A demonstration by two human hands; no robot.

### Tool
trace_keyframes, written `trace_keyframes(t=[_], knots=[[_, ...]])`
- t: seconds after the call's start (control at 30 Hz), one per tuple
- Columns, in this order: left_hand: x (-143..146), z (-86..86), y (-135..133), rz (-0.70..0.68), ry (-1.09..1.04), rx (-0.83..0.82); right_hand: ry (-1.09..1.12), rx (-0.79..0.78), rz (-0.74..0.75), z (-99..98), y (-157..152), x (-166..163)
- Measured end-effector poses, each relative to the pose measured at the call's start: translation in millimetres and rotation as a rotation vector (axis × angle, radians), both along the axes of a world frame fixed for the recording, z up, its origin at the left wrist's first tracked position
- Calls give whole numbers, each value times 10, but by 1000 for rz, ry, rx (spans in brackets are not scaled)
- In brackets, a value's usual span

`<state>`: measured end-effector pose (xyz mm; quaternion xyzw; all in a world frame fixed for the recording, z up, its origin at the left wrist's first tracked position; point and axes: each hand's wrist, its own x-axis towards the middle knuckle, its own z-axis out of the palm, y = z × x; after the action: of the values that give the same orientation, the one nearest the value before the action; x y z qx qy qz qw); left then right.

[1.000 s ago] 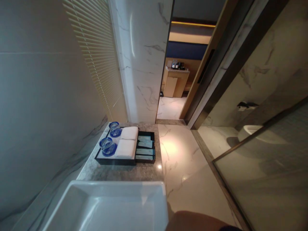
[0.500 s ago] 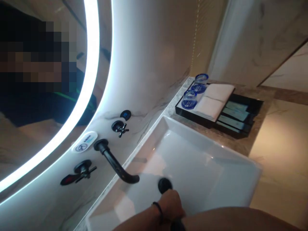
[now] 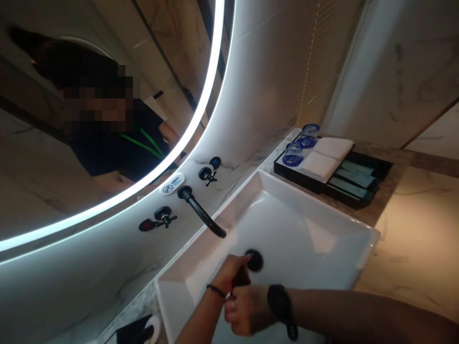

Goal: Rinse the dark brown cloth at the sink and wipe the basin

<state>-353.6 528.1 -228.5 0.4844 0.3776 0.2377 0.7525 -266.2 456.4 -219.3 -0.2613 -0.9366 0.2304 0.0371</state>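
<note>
Left hand: the left hand (image 3: 229,270) is over the white sink (image 3: 322,224), fingers bent around a small dark thing (image 3: 241,278). The thumb and fingers pinch it.
Right hand: the right hand (image 3: 245,310) is touching the left one, just below it. Its fingers are curled in. I cannot tell if it holds the dark thing too or only the other hand.
Dark thing: it sits between the two hands, just beside the round black drain plug (image 3: 254,260). It is too small and blurry to say what it is.
Sink: the hands are inside the bowl, near the side closest to the person. The black tap (image 3: 204,215) sticks out of the wall above the bowl, a little way from the hands.
Handles: two black cross handles (image 3: 163,220) are on the wall, one each side of the tap. No hand is on them.
How to do it well: I think the hands should stay low over the bowl, so if the dark thing slips it lands in the sink and not on the floor. A firm pinch is best.
Watch out: the drain is very close. A small thing could roll onto it.
Nearby: a black tray (image 3: 358,200) with two blue glasses (image 3: 294,154) and folded white towels (image 3: 326,157) sits on the counter, well apart from the hands.
</note>
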Motion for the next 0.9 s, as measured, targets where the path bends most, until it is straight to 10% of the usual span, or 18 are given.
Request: trace_keyframes(t=[0.07, 0.2, 0.4, 0.63, 0.9], knots=[[-295, 7, -19, 153, -141, -154, 6, 132, -7, 154, -37, 84], [-710, -62, -268, 365, -516, -233, 330, 111, -579, 454, -137, 318], [-722, -144, -807, 215, -584, 18, 754, -261, -1156, 696, -193, 523], [-472, 67, -977, 85, -379, 256, 1125, -605, -1159, 900, -285, 429], [-781, 790, -1197, 417, -628, 94, 927, -578, -1244, 1259, -607, 683]])
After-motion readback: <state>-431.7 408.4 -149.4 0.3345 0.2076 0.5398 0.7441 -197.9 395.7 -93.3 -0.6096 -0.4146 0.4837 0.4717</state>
